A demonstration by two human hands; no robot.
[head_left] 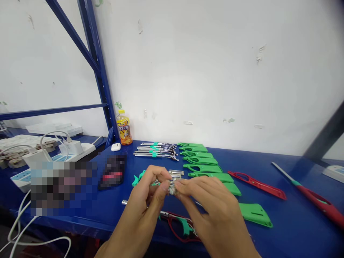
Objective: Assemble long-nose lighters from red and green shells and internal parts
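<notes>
Both my hands meet over the blue table (290,218). My left hand (145,200) and my right hand (206,204) pinch together on a small clear and silver part (172,186) held between the fingertips. Just behind it lie a few more small silver parts (176,172) and teal plastic triggers (137,178). Under my hands lies a half-open red lighter shell (178,225) with a teal trigger in it. A row of several green lighter shells (201,160) runs back from my right hand. Metal tubes with wires (156,149) lie behind.
A red shell half (256,184) and a finished red lighter (314,199) lie at right. An orange drink bottle (124,128), a white earbud case (115,146), power strips with chargers (53,152), white cables (21,229) and blue shelf posts (99,68) stand at left.
</notes>
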